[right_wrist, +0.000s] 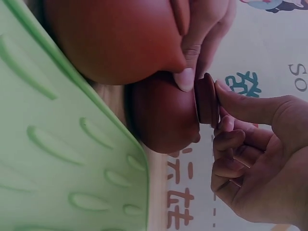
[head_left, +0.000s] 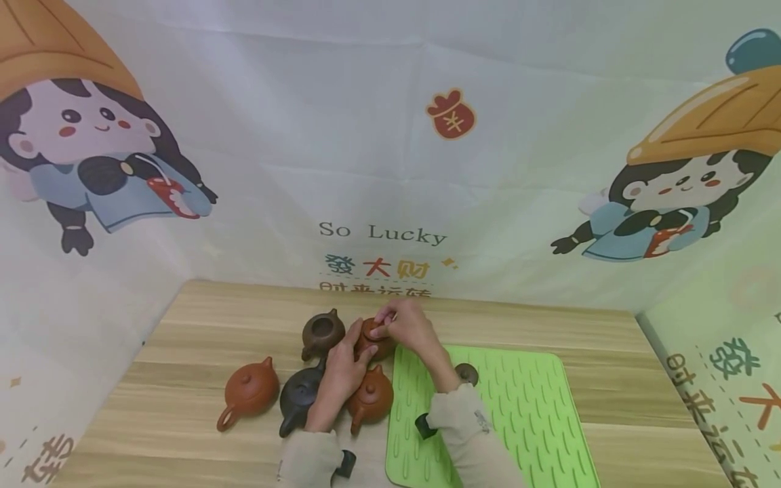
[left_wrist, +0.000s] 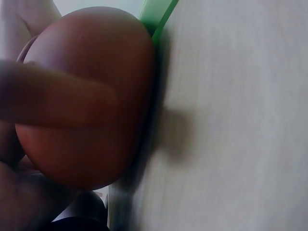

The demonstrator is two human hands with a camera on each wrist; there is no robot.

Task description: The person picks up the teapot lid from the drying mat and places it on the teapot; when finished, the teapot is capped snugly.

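Note:
A small reddish-brown clay teapot [head_left: 384, 350] stands near the back of the table, by the green mat's corner. My left hand [head_left: 342, 371] holds its body, the thumb against the side in the right wrist view. With thumb and fingers, my right hand [head_left: 411, 331] pinches the teapot's lid [right_wrist: 207, 102] at the mouth; whether it is fully seated I cannot tell. The left wrist view has a finger lying across the round teapot body [left_wrist: 96, 149]. Just left stands a dark brown teapot [head_left: 323, 331] with its mouth uncovered. A lidded orange-brown teapot [head_left: 373, 396] sits in front.
A black teapot [head_left: 297, 393] stands partly behind my left forearm. Farther left is another lidded orange-brown teapot [head_left: 251, 388]. On the ridged green mat [head_left: 525, 420], a small dark brown lid [head_left: 467, 373] lies beside my right wrist. A printed cloth [head_left: 378, 169] hangs behind the table.

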